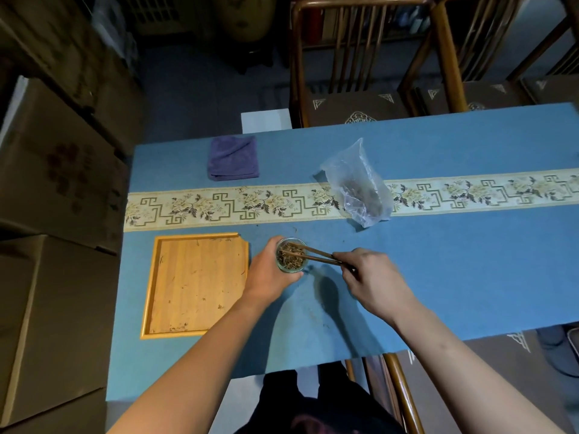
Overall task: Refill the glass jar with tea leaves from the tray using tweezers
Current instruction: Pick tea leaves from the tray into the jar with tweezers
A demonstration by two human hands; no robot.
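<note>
The left hand (269,270) is wrapping around the glass jar (291,255), fingers curled against its near side and steadying it on the blue table cloth (438,261). The right hand (372,280) is pinching the wooden tweezers (313,254) near their back end, and the tips are reaching over the jar's rim into its mouth, down among the tea leaves (289,257) that are already filling the jar close to the top. Whether the tips are squeezing a leaf or have let it go is hard to tell, since they are blending with the dark leaves.

The jar is standing just beside the right edge of the wooden tray (195,285), not touching it as far as the view shows. The tray is looking nearly bare: only a few thin scraps are lying scattered across its floor, mostly toward its near corners and right side. A few loose bits are also lying on the cloth, near the jar.

Judging from this, the refill is nearing its end, with the bulk of the leaves moved and only stray pieces left to pick up.

Beyond the jar, farther from the person, a crumpled plastic bag (357,186) is lying across the patterned runner (219,208). Beyond the tray, a folded purple towel (233,158) is sitting near the far edge.
</note>
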